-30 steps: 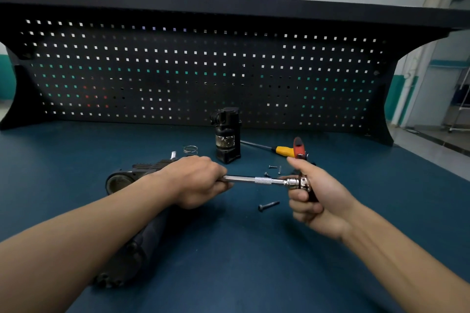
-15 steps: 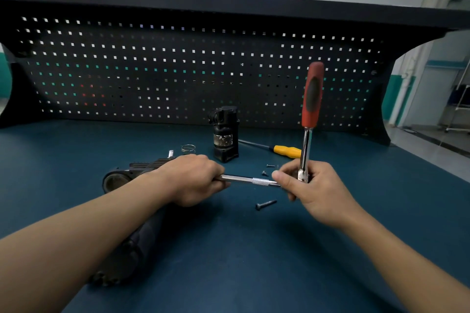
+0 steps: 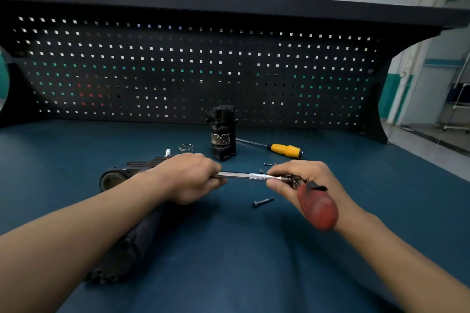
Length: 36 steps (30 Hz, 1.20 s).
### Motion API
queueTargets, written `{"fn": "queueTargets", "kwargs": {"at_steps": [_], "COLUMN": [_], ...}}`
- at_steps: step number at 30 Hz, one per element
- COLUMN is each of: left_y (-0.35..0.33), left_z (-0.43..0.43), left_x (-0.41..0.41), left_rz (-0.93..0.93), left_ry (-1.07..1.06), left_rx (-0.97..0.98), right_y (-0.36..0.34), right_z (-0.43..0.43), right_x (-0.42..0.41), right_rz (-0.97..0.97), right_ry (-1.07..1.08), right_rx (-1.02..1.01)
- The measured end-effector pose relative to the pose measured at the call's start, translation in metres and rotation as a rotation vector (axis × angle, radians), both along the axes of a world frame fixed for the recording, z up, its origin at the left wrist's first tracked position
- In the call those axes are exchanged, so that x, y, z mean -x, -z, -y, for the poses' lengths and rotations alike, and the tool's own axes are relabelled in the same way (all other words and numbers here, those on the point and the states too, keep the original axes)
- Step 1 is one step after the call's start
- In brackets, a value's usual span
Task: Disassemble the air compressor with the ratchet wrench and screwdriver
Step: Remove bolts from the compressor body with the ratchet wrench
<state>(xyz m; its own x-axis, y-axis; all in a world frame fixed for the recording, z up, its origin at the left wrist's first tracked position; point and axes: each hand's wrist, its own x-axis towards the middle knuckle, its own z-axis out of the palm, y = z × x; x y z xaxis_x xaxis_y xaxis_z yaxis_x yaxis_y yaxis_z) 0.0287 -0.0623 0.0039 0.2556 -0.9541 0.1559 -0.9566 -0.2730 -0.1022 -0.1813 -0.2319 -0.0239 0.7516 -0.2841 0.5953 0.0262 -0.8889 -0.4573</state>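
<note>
The black air compressor body [image 3: 132,234] lies on the blue bench under my left forearm. My left hand [image 3: 188,178] grips the near end of a silver extension bar [image 3: 244,176] that runs level to the right. My right hand [image 3: 302,183] pinches the ratchet wrench head at the bar's other end. The wrench's red handle [image 3: 318,207] points toward me and is blurred. A yellow-handled screwdriver [image 3: 284,150] lies behind my right hand. The socket end of the bar is hidden inside my left hand.
A detached black compressor part [image 3: 222,132] stands upright at the back centre. A loose bolt [image 3: 263,202] lies below the bar, small screws [image 3: 267,164] behind it. A wire ring [image 3: 186,147] and a silver pin [image 3: 167,152] sit behind my left hand. A pegboard [image 3: 193,68] closes the back.
The ratchet's red handle stood straight up half a second ago and has swung down toward me. My left hand has stayed on the bar.
</note>
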Motion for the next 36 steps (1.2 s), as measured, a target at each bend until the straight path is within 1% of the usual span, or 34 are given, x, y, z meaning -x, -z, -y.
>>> {"fn": "queueTargets", "kwargs": {"at_steps": [2,5,8,12,15,18,21,24,27,32,34,36], "left_y": [0.0,0.001,0.001,0.0,0.001,0.001,0.001,0.002,0.003,0.004,0.004,0.004], "left_z": [0.0,0.0,0.0,0.0,0.0,0.0,0.0,0.0,0.001,0.001,0.001,0.001], "left_x": [0.0,-0.001,-0.001,-0.002,-0.001,-0.002,-0.003,-0.004,-0.004,-0.005,-0.006,-0.006], "left_rz": [0.01,0.015,0.013,0.021,0.023,0.021,0.023,0.029,0.045,0.047,0.047,0.048], "left_ry": [0.001,0.009,0.013,0.022,0.022,0.018,0.024,0.026,0.019,0.015,0.021,0.027], "left_rx": [-0.002,-0.002,-0.003,-0.008,-0.006,-0.002,0.005,0.01,0.011,0.007,0.012,0.014], "right_y": [-0.001,-0.009,-0.017,-0.019,-0.018,-0.016,-0.014,-0.013,-0.012,-0.009,-0.006,-0.004], "right_z": [-0.006,-0.017,-0.024,-0.024,-0.02,-0.016,-0.013,-0.012,-0.011,-0.006,-0.005,-0.004], "right_x": [-0.001,0.0,-0.003,-0.005,-0.004,-0.002,-0.003,-0.004,0.0,0.004,0.004,0.005], "right_rz": [-0.012,-0.036,-0.056,-0.145,-0.171,-0.187,-0.181,-0.157,-0.123,-0.122,-0.105,-0.137], "right_ry": [-0.013,0.006,0.054,0.064,0.016,-0.061,-0.064,-0.027,-0.035,-0.013,-0.034,-0.031], "right_rx": [-0.119,-0.416,-0.668,-1.017,-1.152,-1.218,-1.181,-1.055,-0.836,-0.44,-0.327,-0.222]}}
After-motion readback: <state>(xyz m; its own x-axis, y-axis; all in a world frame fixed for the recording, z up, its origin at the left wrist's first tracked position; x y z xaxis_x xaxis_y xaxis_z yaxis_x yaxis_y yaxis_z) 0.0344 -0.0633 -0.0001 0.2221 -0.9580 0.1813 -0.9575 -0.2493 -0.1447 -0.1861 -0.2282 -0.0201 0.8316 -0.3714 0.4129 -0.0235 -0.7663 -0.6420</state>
